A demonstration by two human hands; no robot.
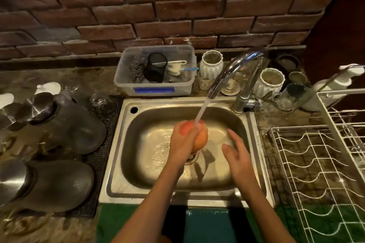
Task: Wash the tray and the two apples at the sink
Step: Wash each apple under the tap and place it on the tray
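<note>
My left hand (182,144) grips a red-orange apple (200,138) over the middle of the steel sink (122,156). Water runs from the curved chrome tap (233,71) straight onto the top of the apple. My right hand (236,152) hovers just right of the apple, fingers spread and holding nothing. A pale flat shape lies on the sink floor behind my right hand; I cannot tell what it is. No second apple shows.
Large glass jars with steel lids (65,122) lie on a dark mat left of the sink. Behind it stands a clear plastic box (156,87) with scourers and brushes, plus white ribbed jars (211,63). A white wire dish rack (320,163) fills the right counter.
</note>
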